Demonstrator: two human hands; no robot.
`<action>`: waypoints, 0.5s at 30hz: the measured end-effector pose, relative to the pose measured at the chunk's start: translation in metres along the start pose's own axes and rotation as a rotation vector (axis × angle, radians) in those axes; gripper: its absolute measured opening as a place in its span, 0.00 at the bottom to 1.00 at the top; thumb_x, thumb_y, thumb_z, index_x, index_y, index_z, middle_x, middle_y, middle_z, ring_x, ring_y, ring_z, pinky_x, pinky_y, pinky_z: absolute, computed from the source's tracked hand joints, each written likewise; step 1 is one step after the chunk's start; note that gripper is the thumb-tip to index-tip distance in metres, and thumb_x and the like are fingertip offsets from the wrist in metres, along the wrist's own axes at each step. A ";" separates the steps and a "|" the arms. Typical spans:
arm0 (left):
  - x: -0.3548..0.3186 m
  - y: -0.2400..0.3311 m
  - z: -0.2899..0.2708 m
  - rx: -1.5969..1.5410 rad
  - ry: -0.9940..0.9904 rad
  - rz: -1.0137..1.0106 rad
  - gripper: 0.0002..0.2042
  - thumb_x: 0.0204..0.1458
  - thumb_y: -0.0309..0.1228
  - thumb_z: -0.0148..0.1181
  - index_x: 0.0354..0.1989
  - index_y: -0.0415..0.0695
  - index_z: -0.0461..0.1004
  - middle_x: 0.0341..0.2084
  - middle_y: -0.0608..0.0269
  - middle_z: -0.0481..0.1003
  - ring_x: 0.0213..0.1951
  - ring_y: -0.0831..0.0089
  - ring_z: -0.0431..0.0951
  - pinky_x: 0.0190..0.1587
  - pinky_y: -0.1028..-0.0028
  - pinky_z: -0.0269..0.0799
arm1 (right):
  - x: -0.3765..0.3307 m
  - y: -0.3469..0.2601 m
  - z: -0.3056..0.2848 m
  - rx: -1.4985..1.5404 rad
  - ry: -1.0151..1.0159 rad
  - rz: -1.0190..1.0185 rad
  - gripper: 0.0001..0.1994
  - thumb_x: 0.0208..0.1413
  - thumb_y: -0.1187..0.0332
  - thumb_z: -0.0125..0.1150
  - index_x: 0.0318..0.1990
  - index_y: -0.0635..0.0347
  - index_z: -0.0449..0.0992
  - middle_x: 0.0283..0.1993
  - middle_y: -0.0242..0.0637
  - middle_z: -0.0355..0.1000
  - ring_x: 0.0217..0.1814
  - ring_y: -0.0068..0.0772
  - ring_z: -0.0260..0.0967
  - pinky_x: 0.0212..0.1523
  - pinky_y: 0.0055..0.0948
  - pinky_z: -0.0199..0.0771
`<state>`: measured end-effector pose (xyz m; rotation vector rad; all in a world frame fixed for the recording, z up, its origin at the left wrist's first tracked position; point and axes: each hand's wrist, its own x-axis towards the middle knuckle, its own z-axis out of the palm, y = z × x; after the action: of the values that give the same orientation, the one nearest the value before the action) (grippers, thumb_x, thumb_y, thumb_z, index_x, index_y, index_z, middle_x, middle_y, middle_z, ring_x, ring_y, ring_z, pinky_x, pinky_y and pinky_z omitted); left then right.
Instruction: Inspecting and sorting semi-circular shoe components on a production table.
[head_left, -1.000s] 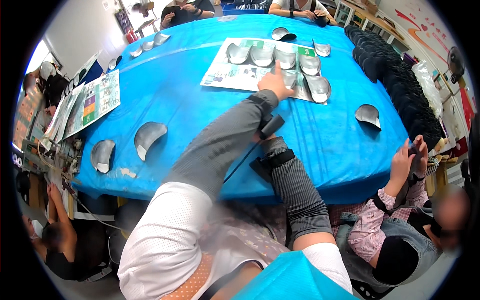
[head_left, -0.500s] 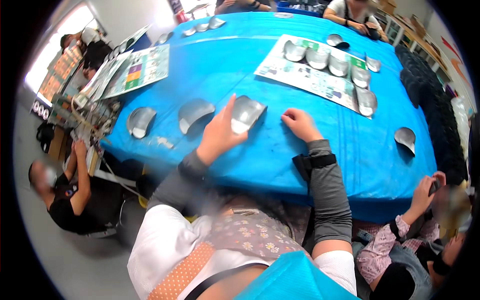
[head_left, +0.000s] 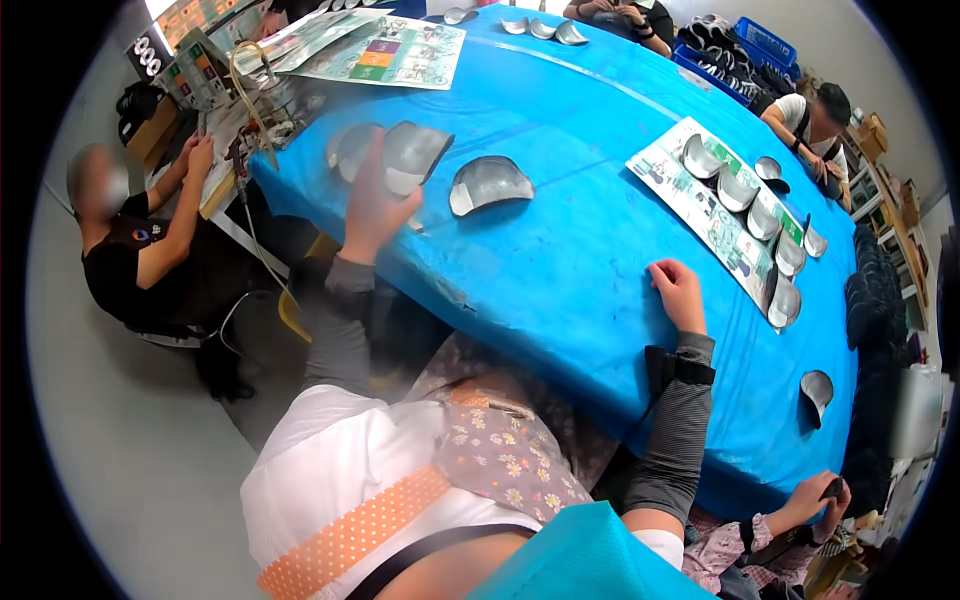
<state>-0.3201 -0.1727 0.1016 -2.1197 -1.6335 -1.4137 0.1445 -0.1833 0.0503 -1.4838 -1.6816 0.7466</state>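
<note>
My left hand (head_left: 376, 210), blurred by motion, has its fingers and thumb around a grey curved shell-shaped piece (head_left: 418, 152) with a paler lower edge. Partly hidden behind the fingers is a second grey piece (head_left: 343, 146). To the right, another curved shell (head_left: 490, 186) lies on the blue-covered table (head_left: 560, 270), apart from the hand. My right hand (head_left: 680, 292) rests near the table's front side with its fingers curled together; I cannot see whether anything is inside them.
At the right, a printed board (head_left: 690, 185) carries several similar shells, and a lone shell (head_left: 817, 392) lies nearer. Printed sheets (head_left: 395, 55) cover the far left. A seated person (head_left: 150, 240) is at left, with others around the table. Blue crates (head_left: 768, 45) stand behind.
My left hand has carried the shell left, past the middle piece, toward the leftmost one. The view has swung left. My right hand keeps its curled shape.
</note>
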 end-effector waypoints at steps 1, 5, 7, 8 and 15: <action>0.000 -0.012 -0.001 -0.002 -0.006 -0.031 0.45 0.41 0.34 0.63 0.68 0.49 0.42 0.59 0.43 0.60 0.60 0.48 0.61 0.59 0.59 0.59 | -0.001 -0.002 0.003 -0.003 0.004 0.017 0.10 0.55 0.66 0.57 0.32 0.65 0.76 0.22 0.31 0.71 0.25 0.19 0.65 0.27 0.22 0.64; -0.005 -0.027 0.008 0.100 -0.236 -0.017 0.45 0.40 0.34 0.64 0.69 0.52 0.44 0.66 0.46 0.46 0.67 0.46 0.45 0.64 0.54 0.49 | 0.005 -0.005 0.006 0.043 0.007 0.016 0.10 0.55 0.66 0.57 0.33 0.66 0.76 0.23 0.31 0.71 0.25 0.18 0.65 0.27 0.22 0.63; -0.001 -0.013 0.020 0.188 -0.157 0.127 0.43 0.41 0.33 0.64 0.68 0.53 0.47 0.67 0.49 0.44 0.67 0.47 0.45 0.64 0.53 0.49 | 0.011 -0.002 0.002 -0.029 0.037 0.087 0.11 0.55 0.65 0.57 0.34 0.66 0.76 0.24 0.33 0.73 0.27 0.22 0.68 0.29 0.24 0.67; 0.004 -0.003 0.027 0.047 -0.112 -0.015 0.40 0.43 0.31 0.63 0.67 0.52 0.51 0.67 0.49 0.45 0.67 0.49 0.47 0.64 0.55 0.49 | 0.015 0.000 -0.001 -0.004 0.021 0.035 0.11 0.55 0.64 0.57 0.34 0.66 0.76 0.25 0.33 0.73 0.27 0.23 0.68 0.31 0.24 0.67; 0.050 0.103 0.086 -0.652 0.131 0.324 0.18 0.48 0.16 0.49 0.49 0.38 0.66 0.41 0.58 0.70 0.42 0.72 0.71 0.47 0.73 0.66 | 0.022 0.004 -0.020 0.375 0.105 0.190 0.15 0.57 0.64 0.55 0.47 0.66 0.72 0.38 0.37 0.74 0.40 0.30 0.72 0.40 0.27 0.71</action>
<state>-0.1874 -0.1301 0.1332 -2.3726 -0.7820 -2.0996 0.1629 -0.1624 0.0610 -1.3971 -1.2511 1.0068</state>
